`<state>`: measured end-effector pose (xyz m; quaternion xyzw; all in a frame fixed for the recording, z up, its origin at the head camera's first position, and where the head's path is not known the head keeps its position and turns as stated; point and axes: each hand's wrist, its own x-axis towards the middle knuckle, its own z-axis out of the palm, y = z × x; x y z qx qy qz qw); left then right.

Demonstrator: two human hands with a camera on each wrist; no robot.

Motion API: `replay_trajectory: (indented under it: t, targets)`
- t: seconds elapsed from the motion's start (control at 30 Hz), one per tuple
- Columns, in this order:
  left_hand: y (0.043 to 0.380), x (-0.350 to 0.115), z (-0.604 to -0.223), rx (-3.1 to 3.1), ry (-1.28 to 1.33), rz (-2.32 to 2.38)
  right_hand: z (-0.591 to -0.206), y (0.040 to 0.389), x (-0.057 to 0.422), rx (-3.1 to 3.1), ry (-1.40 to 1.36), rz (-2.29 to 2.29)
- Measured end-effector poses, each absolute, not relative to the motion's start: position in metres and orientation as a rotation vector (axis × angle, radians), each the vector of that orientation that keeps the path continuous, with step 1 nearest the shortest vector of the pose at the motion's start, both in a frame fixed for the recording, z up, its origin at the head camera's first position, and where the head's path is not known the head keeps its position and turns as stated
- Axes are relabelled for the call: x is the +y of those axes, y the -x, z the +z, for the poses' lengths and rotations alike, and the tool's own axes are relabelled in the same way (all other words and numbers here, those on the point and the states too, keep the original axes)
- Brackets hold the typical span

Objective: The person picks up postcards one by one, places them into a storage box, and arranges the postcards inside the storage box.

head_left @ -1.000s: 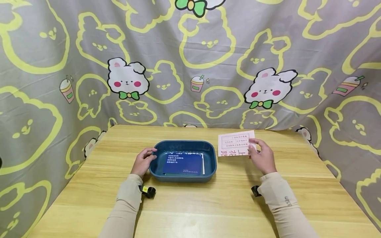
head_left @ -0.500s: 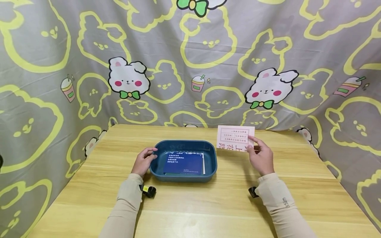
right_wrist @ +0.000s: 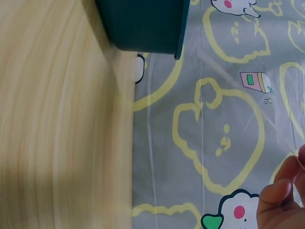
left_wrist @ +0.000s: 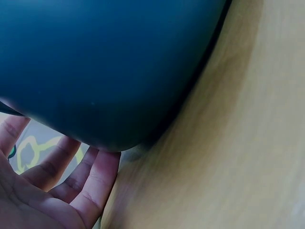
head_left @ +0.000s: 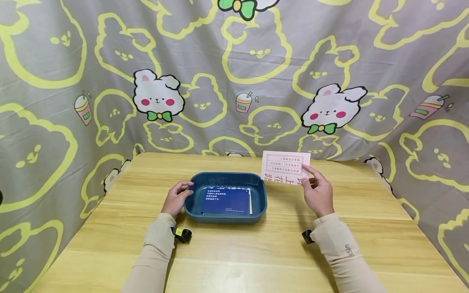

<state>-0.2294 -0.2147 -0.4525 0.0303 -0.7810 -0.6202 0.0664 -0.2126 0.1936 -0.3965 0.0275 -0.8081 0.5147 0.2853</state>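
In the head view, my left hand (head_left: 176, 199) holds the left end of a dark blue plastic bin (head_left: 224, 220), fingertips at its rim. The left wrist view shows several of its fingers (left_wrist: 97, 183) against the bin's outer wall (left_wrist: 109, 71). My right hand (head_left: 318, 193) pinches the right edge of a pale pink postcard (head_left: 282, 167) with red characters, raised and tilted just right of the bin. From the right wrist it appears as a thin, edge-on line. Inside the bin lies a dark blue postcard (head_left: 227, 202), over other cards whose white edges show.
The bin stands on a light wooden table (head_left: 234, 260). A grey curtain (head_left: 205, 49) with yellow outlines and rabbits hangs behind the table and along both sides. Black wrist cameras are strapped to both forearms.
My right hand has lifted the pink postcard and carried it left, towards the bin's right rim. The left hand and bin have stayed in place.
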Motion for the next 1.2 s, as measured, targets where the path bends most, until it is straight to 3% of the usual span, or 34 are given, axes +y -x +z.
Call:
replay_trajectory:
  t: [0.6,1.2]
  targets:
    - [0.229,-0.221,-0.454,-2.336,-0.080,-1.868,-0.390,0.209,0.157,-2.191,-0.295,1.596]
    - [0.229,-0.216,-0.454,-2.328,-0.082,-1.871,-0.414,0.219,0.132,-2.325,-0.316,1.709]
